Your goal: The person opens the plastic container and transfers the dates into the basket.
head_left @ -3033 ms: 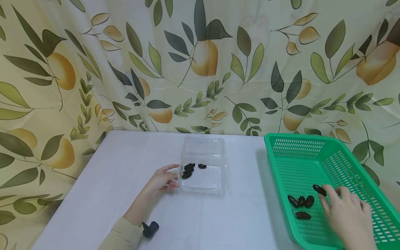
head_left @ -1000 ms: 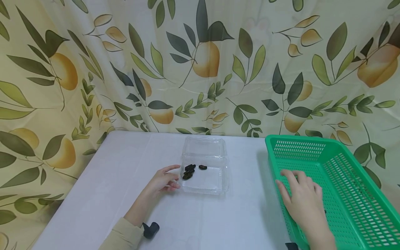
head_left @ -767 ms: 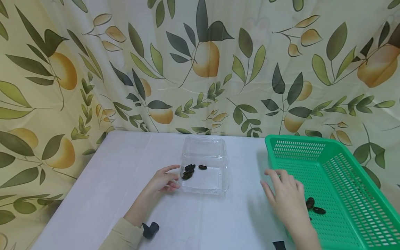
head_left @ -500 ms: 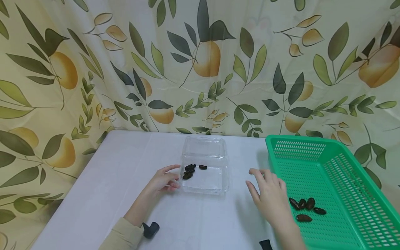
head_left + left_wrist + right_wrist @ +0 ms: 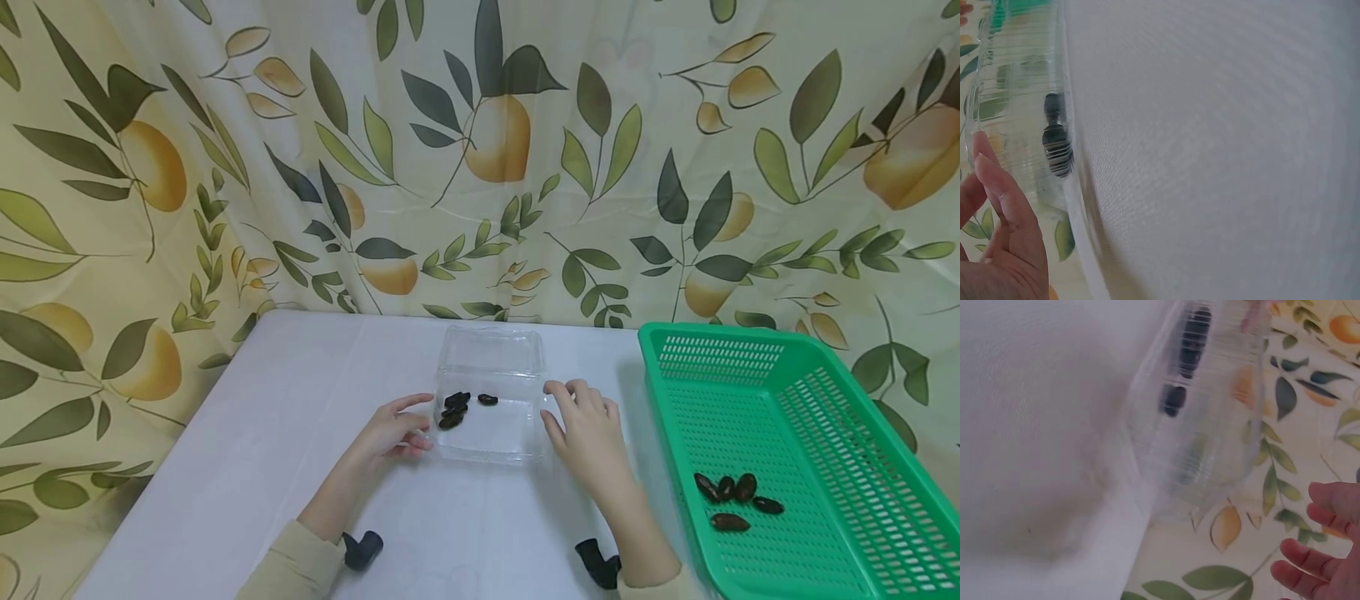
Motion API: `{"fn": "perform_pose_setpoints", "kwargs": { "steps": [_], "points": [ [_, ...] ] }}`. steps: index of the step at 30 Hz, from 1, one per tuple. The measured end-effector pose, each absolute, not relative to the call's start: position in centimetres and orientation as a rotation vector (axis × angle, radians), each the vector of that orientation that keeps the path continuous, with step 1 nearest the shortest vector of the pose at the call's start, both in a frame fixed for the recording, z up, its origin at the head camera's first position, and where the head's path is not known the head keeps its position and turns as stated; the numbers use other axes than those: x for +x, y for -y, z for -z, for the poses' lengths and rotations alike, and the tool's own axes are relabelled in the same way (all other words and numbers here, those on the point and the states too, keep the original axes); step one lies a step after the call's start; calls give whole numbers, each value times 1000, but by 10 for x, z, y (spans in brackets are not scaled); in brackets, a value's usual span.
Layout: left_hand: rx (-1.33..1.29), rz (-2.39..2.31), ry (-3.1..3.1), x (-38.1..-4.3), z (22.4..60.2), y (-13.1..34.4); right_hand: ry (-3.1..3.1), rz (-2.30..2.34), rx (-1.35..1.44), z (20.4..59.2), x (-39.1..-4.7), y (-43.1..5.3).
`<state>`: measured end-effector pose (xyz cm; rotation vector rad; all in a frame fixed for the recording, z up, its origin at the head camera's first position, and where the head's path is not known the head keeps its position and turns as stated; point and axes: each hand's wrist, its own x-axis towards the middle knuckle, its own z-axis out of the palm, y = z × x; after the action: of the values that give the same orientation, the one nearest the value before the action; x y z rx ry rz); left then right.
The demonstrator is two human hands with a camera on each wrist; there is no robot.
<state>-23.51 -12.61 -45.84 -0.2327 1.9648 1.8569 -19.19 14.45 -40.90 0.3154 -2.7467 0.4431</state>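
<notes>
My left hand [image 5: 393, 431] is at the left side of a clear plastic clamshell box [image 5: 517, 429], its fingertips touching or almost touching the wall. The box lid is raised at the back. Several dark, date-like oval pieces [image 5: 453, 411] lie clustered at the left inside, and one dark piece [image 5: 487, 400] lies apart, farther right. Beside the right wall, my right hand [image 5: 588, 429] has loosely bent fingers and holds nothing. In the right wrist view, a gap shows between the right fingers [image 5: 1310, 559] and the box [image 5: 1210, 456].
A green perforated basket [image 5: 675, 417] stands at the right, with several more dark oval pieces [image 5: 745, 487] on its floor. White cloth [image 5: 480, 533] covers the table. A patterned curtain [image 5: 480, 233] hangs behind the table's back edge.
My right hand let go of a dark oval piece in the basket, then moved left over the basket rim to the box's right side. The left hand and box stayed put.
</notes>
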Motion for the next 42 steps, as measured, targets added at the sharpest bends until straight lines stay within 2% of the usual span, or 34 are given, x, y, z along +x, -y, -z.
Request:
{"fn": "perform_pose_setpoints", "kwargs": {
  "steps": [23, 42],
  "points": [
    [-225, -1838, -1981, -236, 458, 126, 2914, -151, 541, 448, -244, -102],
    [-210, -1841, -1984, -236, 459, 126, 3033, 20, 580, 452, -253, -88]
  ]
}}
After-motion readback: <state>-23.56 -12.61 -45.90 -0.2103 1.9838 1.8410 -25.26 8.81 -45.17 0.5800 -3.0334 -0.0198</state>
